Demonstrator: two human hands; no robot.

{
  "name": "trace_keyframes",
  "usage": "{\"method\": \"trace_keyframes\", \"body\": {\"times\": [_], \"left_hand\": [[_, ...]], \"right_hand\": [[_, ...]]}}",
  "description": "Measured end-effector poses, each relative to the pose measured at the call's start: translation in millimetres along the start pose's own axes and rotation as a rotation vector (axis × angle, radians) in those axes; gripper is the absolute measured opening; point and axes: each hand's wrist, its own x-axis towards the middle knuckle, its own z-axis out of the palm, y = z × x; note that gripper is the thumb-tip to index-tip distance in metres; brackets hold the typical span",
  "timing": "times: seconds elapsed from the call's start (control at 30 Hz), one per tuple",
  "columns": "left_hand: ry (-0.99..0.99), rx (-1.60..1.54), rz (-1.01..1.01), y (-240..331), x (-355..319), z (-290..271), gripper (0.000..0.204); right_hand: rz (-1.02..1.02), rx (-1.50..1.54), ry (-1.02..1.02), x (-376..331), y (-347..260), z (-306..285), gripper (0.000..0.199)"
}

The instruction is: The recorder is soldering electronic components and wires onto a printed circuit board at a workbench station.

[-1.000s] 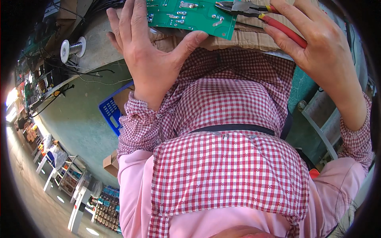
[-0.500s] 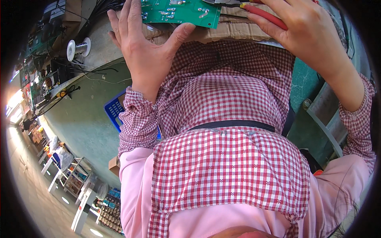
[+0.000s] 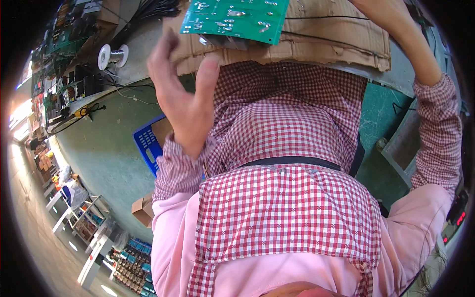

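A green circuit board [image 3: 235, 21], solder side up, lies on a piece of brown cardboard [image 3: 331, 52] at the top of the view. Dark parts show beneath its near edge. My left hand [image 3: 184, 94] is raised just short of the board's near left corner, somewhat blurred. Its thumb and fingers are spread, with nothing between them. Far to the right, my right hand [image 3: 383, 14] reaches past the upper edge of the picture. Its fingers are out of sight, so whatever they hold is hidden.
A spool of solder wire [image 3: 113, 57] stands on the bench left of the cardboard. Black cables [image 3: 153, 11] lie behind it. More circuit boards [image 3: 69, 84] crowd the far left. Below the bench sits a blue plastic crate [image 3: 148, 143], with a cardboard box [image 3: 143, 209] nearby.
My left hand has come off the circuit board and drawn back toward me. My right hand, which held red-handled pliers over the board, has moved up and away; the pliers are out of view.
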Motion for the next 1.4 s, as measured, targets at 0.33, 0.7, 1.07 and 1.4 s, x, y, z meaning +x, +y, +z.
{"method": "trace_keyframes", "body": {"times": [0.33, 0.7, 1.07, 1.4], "left_hand": [[0.086, -1.283, -0.867, 51.2, -5.6, 0.9, 0.041], [0.064, -1.478, -0.616, 44.2, -36.5, -35.0, 0.052], [0.229, -1.384, -0.157, 62.3, -46.3, -188.1, 0.076], [0.404, -1.315, -0.140, -32.4, -0.1, -394.9, 0.076]], "right_hand": [[-0.121, 0.698, -0.199, 78.5, -64.5, 68.4, 0.043], [0.028, 1.478, -0.462, 40.8, -92.6, -56.0, 0.033], [-0.601, 1.298, -0.468, 88.0, -252.0, -173.1, 0.057], [-1.090, 0.952, -0.412, 173.2, -525.3, -211.6, 0.040]]}}
